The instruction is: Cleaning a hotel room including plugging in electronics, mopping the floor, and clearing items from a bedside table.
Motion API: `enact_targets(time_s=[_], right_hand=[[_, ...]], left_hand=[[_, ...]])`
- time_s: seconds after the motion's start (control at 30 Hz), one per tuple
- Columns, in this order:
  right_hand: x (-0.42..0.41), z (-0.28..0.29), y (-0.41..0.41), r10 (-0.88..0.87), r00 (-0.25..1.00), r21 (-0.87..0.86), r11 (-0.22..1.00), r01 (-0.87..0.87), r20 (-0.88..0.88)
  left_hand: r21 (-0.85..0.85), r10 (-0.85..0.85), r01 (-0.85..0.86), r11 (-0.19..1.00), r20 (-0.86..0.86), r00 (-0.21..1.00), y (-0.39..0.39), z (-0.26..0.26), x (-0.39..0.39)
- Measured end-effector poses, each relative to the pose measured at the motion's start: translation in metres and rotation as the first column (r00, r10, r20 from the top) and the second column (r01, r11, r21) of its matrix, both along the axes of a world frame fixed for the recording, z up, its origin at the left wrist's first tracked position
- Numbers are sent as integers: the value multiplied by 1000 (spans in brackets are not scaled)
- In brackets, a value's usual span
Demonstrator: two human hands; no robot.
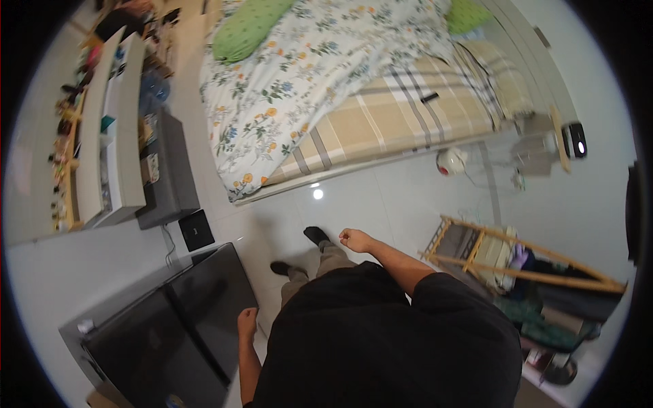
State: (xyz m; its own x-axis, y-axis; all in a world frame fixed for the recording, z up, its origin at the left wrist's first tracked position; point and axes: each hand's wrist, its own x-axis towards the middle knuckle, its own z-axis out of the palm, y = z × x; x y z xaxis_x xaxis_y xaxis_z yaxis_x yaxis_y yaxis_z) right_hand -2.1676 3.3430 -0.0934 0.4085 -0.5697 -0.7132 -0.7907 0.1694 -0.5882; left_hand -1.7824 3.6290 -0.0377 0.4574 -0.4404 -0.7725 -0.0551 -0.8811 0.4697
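Note:
My left hand (pixel 248 322) hangs beside a dark grey cabinet-like unit (pixel 137 326) at the lower left, its fingers curled in with no object visible in them. Over the white tiled floor, my right hand (pixel 355 240) is held in front of my body, loosely curled; nothing shows in it. Ahead of me stands a bed with a checked beige sheet (pixel 357 122) and a rumpled floral blanket (pixel 285 92). A green bolster (pixel 250 30) lies on the blanket, and a small black object (pixel 429 97) rests on the sheet.
To the right stands a wooden rack (pixel 479 250) with clothes. A white round appliance (pixel 451 161) sits on the floor near the bed. At the left are a grey bench (pixel 176 173), an open white drawer (pixel 120 127), a flat black device (pixel 196 230) and a shelf crowded with small items (pixel 74 188).

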Motion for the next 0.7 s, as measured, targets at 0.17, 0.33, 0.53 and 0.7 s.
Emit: enact_targets(time_s=[0.17,0.33,0.53,0.7], right_hand=[[0,-40,88,-153,966,-144,982,125,-208],[-19,-81,193,-14,934,113,992,58,-357],[24,-91,214,-174,923,275,921,275,-342],[132,-71,62,98,953,163,985,-52,-288]], left_hand=[[114,-200,205,972,-55,978,-41,-12,100],[154,-512,499,853,57,857,-75,-26,185],[-21,-654,668,744,187,733,-156,-49,240],[60,-562,561,826,170,809,-208,-42,289]])
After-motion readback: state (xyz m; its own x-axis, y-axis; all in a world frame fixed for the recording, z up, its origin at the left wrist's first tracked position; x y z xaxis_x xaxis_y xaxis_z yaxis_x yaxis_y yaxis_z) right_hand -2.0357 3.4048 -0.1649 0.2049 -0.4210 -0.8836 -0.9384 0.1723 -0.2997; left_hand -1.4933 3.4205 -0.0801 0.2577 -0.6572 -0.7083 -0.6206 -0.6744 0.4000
